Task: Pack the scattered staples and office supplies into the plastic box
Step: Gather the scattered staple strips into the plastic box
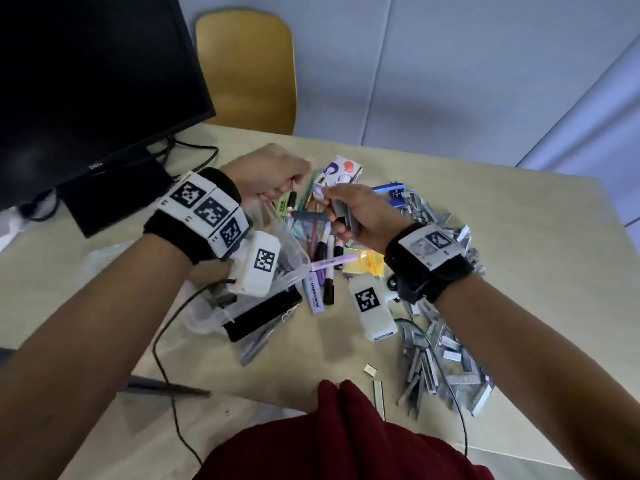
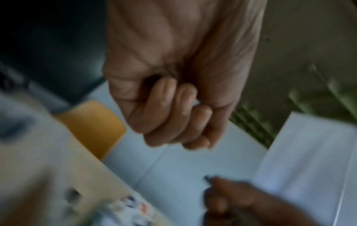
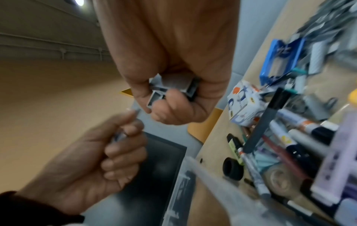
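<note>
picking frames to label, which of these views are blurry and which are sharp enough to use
Head view: mostly sharp, the staple pile is readable, with wide-angle bending at the edges. Left wrist view: dim and heavily smeared, only the left hand is recognisable. Right wrist view: the staple strips in the right hand are crisp, the pens at the right edge streak.

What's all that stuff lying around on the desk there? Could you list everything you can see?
staple strips: many, silver, heaped on the table's right side
markers and pens: several, mixed colours, mid-table
plastic box: one, clear, under the left wrist
small carton: one, white with coloured dots, far side of the pile
sticky notes: one pad, yellow, beside the markers
monitor: one, black, left
chair: one, yellow, behind the table
table: one, beige
left hand: fingers curled around something thin
right hand: gripping a bundle of staple strips
</note>
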